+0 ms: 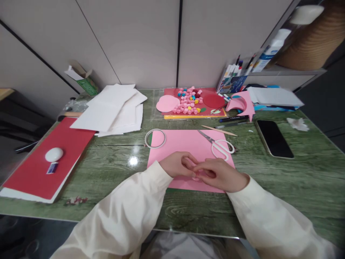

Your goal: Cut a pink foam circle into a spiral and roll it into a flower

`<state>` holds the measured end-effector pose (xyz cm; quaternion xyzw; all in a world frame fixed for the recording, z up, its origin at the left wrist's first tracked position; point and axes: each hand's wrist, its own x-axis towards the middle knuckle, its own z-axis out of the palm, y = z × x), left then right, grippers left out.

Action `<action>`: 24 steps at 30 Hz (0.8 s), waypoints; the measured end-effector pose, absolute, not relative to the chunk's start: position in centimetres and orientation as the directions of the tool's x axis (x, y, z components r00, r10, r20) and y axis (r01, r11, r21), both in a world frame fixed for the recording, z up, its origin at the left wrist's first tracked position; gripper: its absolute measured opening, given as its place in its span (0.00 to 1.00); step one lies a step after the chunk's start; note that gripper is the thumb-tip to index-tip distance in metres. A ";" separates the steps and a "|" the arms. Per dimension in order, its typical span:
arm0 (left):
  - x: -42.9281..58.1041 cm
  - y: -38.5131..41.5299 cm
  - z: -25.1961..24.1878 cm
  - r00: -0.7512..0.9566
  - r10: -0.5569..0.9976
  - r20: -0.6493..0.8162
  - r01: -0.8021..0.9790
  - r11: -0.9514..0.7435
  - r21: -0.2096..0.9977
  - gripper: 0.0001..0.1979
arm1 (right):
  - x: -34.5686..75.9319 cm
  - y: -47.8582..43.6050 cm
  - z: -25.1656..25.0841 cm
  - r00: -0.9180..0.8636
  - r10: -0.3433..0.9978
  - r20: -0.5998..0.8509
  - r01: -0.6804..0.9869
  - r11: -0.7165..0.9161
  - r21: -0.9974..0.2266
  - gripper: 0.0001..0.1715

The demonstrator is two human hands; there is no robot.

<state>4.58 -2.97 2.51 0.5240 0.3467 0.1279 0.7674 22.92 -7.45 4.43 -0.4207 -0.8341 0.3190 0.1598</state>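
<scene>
My left hand (178, 164) and my right hand (221, 174) meet over a pink sheet of paper (180, 144). Between their fingertips is a small pink paper piece (196, 177); fingers hide most of it. Both hands are closed in a pinch around it. White-handled scissors (219, 144) rest on the sheet just beyond my right hand, blades pointing up and left. A roll of white tape (155, 139) lies flat over the sheet's far left corner. Past the sheet's far right edge is a pointed wooden stick (219, 130).
Several pink, blue and yellow paper curls (190, 100) sit on a red sheet at the back. White papers (107, 108) lie back left, near a red board (45, 169) bearing a white round-topped object (54, 154). A phone (274, 138) and pens (234, 118) lie to the right.
</scene>
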 end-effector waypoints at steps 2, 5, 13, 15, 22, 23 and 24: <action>4.8 -3.0 2.6 0.706 0.583 -0.401 0.132 0.448 0.884 0.22 | 22.9 -7.4 4.4 -0.544 0.839 0.021 0.620 0.418 -0.665 0.10; 5.0 -3.1 2.6 0.662 0.629 -0.407 0.052 0.503 0.863 0.21 | 22.9 -7.4 4.3 -0.467 0.882 0.063 0.641 0.387 -0.662 0.11; 5.3 -3.3 2.8 0.612 0.680 -0.404 -0.065 0.552 0.831 0.21 | 22.9 -7.5 4.2 -0.382 0.918 0.107 0.618 0.340 -0.709 0.10; 5.4 -3.4 3.0 0.595 0.691 -0.410 -0.072 0.554 0.829 0.22 | 22.8 -7.6 4.2 -0.379 0.919 0.109 0.617 0.339 -0.710 0.09; 5.6 -3.5 3.0 0.564 0.729 -0.388 -0.098 0.526 0.845 0.20 | 22.7 -7.6 4.2 -0.367 0.920 0.134 0.627 0.351 -0.696 0.05; 5.6 -3.4 2.9 0.563 0.732 -0.384 -0.104 0.523 0.846 0.20 | 22.7 -7.6 4.2 -0.365 0.921 0.134 0.629 0.350 -0.694 0.05; 5.6 -3.4 2.8 0.564 0.733 -0.380 -0.110 0.522 0.846 0.20 | 22.6 -7.6 4.3 -0.367 0.921 0.131 0.632 0.350 -0.692 0.05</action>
